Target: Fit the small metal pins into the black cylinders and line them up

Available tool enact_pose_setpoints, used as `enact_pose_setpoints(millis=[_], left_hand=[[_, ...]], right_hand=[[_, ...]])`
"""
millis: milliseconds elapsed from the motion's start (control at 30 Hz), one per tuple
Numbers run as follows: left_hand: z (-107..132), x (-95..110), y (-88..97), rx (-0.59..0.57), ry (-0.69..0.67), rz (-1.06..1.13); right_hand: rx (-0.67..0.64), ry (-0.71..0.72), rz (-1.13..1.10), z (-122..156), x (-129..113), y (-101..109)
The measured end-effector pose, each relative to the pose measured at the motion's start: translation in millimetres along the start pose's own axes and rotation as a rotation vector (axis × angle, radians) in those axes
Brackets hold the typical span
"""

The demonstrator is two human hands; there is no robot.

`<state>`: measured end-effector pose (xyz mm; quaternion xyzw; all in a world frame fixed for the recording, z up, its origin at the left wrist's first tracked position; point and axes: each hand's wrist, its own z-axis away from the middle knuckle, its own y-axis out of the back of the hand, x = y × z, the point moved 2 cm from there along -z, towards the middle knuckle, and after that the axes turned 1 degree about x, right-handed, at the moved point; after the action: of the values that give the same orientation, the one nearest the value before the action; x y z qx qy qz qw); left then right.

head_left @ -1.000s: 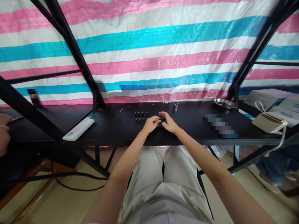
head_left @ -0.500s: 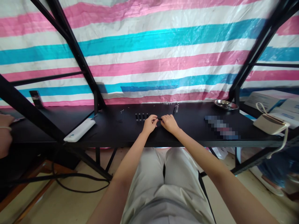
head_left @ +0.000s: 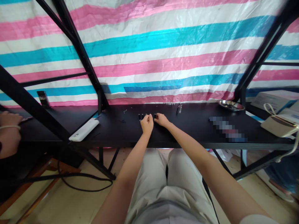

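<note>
Over the black tabletop (head_left: 121, 130), my right hand (head_left: 162, 120) pinches a small black cylinder (head_left: 155, 115) at the right end of a row. More small black cylinders (head_left: 139, 117) with pale lower ends stand side by side at the left, some partly covered by my left hand. That left hand (head_left: 147, 124) has its fingertips drawn together just beside the row; whether something lies between them is too small to see. Behind the hands lie a row of tiny silvery pieces (head_left: 170, 104) and a small clear piece (head_left: 180, 109).
A white oblong device (head_left: 84, 130) lies to the left, a shiny metal dish (head_left: 231, 105) at the back right. A blurred-out object (head_left: 226, 129) and a beige pouch (head_left: 279, 126) are farther right. Black frame posts (head_left: 79, 53) flank the work area. Another person's hand (head_left: 9, 119) shows at far left.
My hands were together on a small black piece. They have now come apart: the right holds a black cylinder at the row's end, the left covers part of the row. The view shifted slightly.
</note>
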<state>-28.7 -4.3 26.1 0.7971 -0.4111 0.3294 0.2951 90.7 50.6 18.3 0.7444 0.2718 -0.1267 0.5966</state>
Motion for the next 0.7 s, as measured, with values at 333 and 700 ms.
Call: enact_pose_setpoints(millis=[333,700], left_hand=[[0.3,-3.4,-1.1,-0.001,-0.092,-0.115],[1.5,0.1,-2.9,-0.066,-0.212,-0.253]], right_hand=[[-0.084,-0.009,0.091,-8.1,0.9,-4.4],[-0.213,0.036,0.058,-7.3,16.6,15.4]])
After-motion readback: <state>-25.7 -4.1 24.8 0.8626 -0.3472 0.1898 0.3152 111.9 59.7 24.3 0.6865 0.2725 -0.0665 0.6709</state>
